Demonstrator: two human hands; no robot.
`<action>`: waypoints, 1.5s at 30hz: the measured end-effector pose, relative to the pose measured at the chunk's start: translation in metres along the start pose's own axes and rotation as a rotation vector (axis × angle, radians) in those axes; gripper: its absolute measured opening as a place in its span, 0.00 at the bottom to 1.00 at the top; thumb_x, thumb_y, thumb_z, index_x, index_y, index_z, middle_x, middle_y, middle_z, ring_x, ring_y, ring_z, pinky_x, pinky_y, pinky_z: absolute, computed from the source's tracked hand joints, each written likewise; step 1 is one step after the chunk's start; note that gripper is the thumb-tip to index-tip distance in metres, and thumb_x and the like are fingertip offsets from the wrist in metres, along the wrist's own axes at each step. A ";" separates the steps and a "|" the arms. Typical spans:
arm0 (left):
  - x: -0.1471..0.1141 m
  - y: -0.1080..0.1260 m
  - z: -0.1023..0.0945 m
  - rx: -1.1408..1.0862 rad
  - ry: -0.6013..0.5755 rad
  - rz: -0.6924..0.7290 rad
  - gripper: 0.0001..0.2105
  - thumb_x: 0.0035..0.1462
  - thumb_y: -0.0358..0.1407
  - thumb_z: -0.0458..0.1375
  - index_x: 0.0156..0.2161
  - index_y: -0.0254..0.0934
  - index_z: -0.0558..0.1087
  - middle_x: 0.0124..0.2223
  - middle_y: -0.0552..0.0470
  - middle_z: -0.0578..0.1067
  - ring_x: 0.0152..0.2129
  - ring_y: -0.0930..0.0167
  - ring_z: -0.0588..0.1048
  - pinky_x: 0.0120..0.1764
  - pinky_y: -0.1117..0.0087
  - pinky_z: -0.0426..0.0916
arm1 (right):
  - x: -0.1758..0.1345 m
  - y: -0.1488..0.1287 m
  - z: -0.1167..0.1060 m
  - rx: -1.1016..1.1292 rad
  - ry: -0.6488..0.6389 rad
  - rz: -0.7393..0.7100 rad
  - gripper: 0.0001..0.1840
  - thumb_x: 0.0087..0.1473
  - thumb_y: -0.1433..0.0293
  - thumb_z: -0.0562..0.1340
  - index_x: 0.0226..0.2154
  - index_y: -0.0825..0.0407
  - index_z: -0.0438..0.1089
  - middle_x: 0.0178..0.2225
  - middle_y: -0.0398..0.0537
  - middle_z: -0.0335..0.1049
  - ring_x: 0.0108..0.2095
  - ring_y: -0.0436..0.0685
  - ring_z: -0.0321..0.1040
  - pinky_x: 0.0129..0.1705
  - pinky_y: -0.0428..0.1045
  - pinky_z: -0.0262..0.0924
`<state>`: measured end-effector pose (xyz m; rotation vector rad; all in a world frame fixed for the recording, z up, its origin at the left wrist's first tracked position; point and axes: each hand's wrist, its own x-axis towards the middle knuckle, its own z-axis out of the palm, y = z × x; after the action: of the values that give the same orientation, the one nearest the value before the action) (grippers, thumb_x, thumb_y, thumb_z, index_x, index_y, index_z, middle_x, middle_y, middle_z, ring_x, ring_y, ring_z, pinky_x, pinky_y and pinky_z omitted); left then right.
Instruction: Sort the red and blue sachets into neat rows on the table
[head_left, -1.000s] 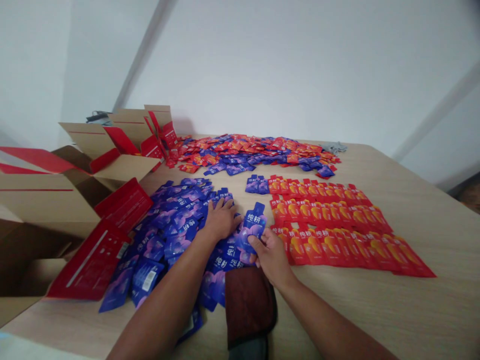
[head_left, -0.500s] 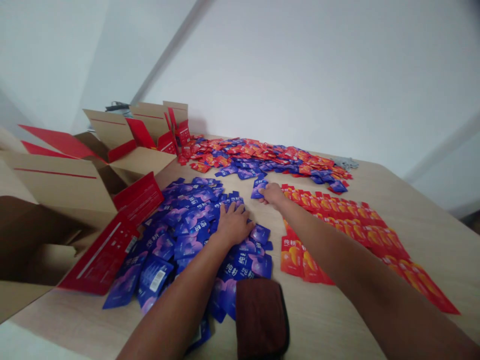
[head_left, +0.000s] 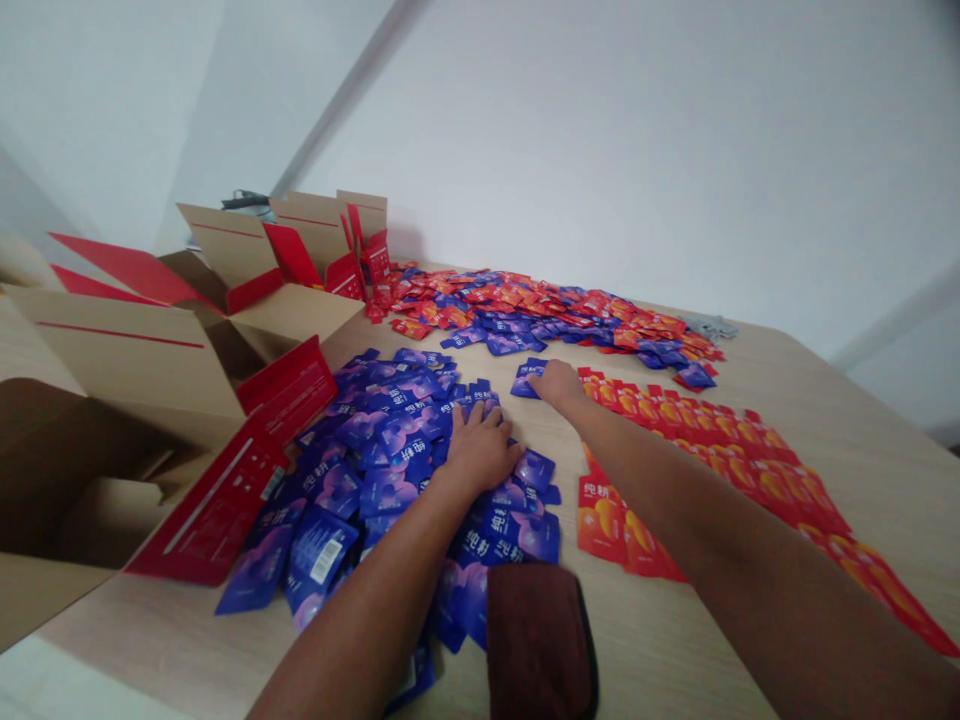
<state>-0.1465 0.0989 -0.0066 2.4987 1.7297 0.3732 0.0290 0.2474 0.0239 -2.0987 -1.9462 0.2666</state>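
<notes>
My left hand (head_left: 484,452) lies with its fingers spread on a wide heap of blue-purple pouches (head_left: 405,440). Just beyond that heap, my right hand (head_left: 559,383) grips one blue pouch (head_left: 525,378) by its right side, over bare wood. Whether that pouch touches the table is hard to tell. Rows of overlapping red-orange pouches (head_left: 604,520) lie to the right, partly covered by my right forearm.
Open red cartons (head_left: 217,500) with raised brown flaps line the left side. A long mixed pile of red and blue pouches (head_left: 540,300) runs along the back near the wall. A dark brown object (head_left: 536,640) juts up at the bottom middle.
The view has shifted slightly, so everything sits a little further right. The pouch in my right hand looks slightly flatter. My left hand rests on the same heap.
</notes>
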 end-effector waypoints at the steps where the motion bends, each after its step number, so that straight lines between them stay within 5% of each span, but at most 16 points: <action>1: 0.000 0.000 0.000 -0.001 0.000 -0.003 0.24 0.69 0.54 0.51 0.59 0.45 0.78 0.69 0.42 0.69 0.70 0.43 0.57 0.67 0.28 0.43 | -0.002 0.000 0.001 -0.027 0.014 -0.034 0.26 0.65 0.60 0.64 0.55 0.64 0.74 0.54 0.75 0.76 0.58 0.72 0.73 0.55 0.55 0.65; 9: -0.002 0.001 -0.002 0.010 -0.010 -0.006 0.24 0.69 0.54 0.51 0.59 0.45 0.77 0.70 0.43 0.69 0.70 0.45 0.57 0.68 0.30 0.43 | -0.005 0.000 0.036 -0.181 -0.056 -0.365 0.33 0.72 0.55 0.53 0.72 0.54 0.59 0.76 0.65 0.48 0.75 0.71 0.43 0.73 0.66 0.35; 15: -0.002 0.003 -0.004 0.046 -0.004 -0.005 0.24 0.70 0.54 0.50 0.58 0.45 0.77 0.69 0.45 0.70 0.70 0.47 0.58 0.68 0.30 0.45 | 0.007 0.006 0.054 -0.221 -0.127 -0.368 0.34 0.74 0.56 0.47 0.73 0.56 0.55 0.76 0.69 0.44 0.76 0.71 0.40 0.73 0.68 0.32; 22: -0.002 0.003 -0.005 0.050 -0.009 0.004 0.24 0.70 0.54 0.49 0.58 0.45 0.77 0.69 0.43 0.70 0.69 0.45 0.58 0.67 0.29 0.47 | -0.004 -0.002 0.037 -0.126 -0.124 -0.351 0.37 0.73 0.53 0.51 0.74 0.58 0.54 0.76 0.69 0.47 0.76 0.73 0.42 0.74 0.70 0.31; 26: -0.002 0.003 -0.004 0.043 -0.007 0.006 0.24 0.69 0.54 0.50 0.58 0.45 0.78 0.68 0.43 0.70 0.69 0.44 0.58 0.67 0.28 0.46 | -0.051 -0.008 0.016 0.000 -0.018 -0.368 0.36 0.74 0.56 0.49 0.73 0.62 0.54 0.75 0.70 0.50 0.75 0.70 0.45 0.74 0.67 0.36; 28: -0.002 0.003 -0.005 0.038 -0.003 0.000 0.23 0.69 0.53 0.51 0.59 0.45 0.77 0.68 0.43 0.70 0.69 0.44 0.58 0.67 0.27 0.46 | -0.094 -0.006 0.005 0.122 0.029 -0.407 0.31 0.74 0.59 0.49 0.69 0.61 0.61 0.70 0.67 0.61 0.71 0.65 0.56 0.72 0.60 0.48; 31: -0.001 0.003 -0.007 0.037 -0.028 -0.009 0.22 0.69 0.49 0.53 0.61 0.45 0.76 0.69 0.43 0.69 0.69 0.44 0.59 0.67 0.27 0.46 | -0.170 0.006 -0.006 0.575 0.011 -0.423 0.24 0.73 0.56 0.53 0.59 0.52 0.73 0.55 0.56 0.79 0.55 0.61 0.76 0.58 0.55 0.68; 35: 0.001 0.006 -0.013 0.041 -0.043 -0.010 0.20 0.68 0.48 0.55 0.57 0.43 0.77 0.68 0.43 0.70 0.68 0.46 0.61 0.66 0.28 0.48 | -0.246 0.025 -0.001 0.880 0.010 -0.369 0.14 0.69 0.61 0.59 0.47 0.48 0.79 0.42 0.50 0.83 0.44 0.61 0.79 0.47 0.54 0.73; 40: 0.005 0.011 -0.018 0.042 0.002 -0.029 0.20 0.70 0.52 0.51 0.53 0.42 0.77 0.60 0.41 0.77 0.61 0.51 0.70 0.65 0.36 0.54 | -0.271 0.039 0.015 0.843 0.153 -0.518 0.11 0.66 0.71 0.60 0.44 0.48 0.78 0.42 0.50 0.82 0.45 0.60 0.78 0.50 0.55 0.70; 45: 0.020 0.010 -0.025 0.105 0.047 -0.136 0.22 0.68 0.52 0.52 0.53 0.38 0.77 0.55 0.38 0.78 0.53 0.53 0.75 0.59 0.50 0.65 | -0.270 0.041 0.019 0.814 0.143 -0.574 0.12 0.63 0.76 0.60 0.42 0.47 0.78 0.40 0.47 0.81 0.42 0.58 0.78 0.49 0.54 0.69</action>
<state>-0.1369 0.1122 0.0226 2.4413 1.9737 0.3407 0.0394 -0.0230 -0.0194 -0.9900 -1.8179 0.6273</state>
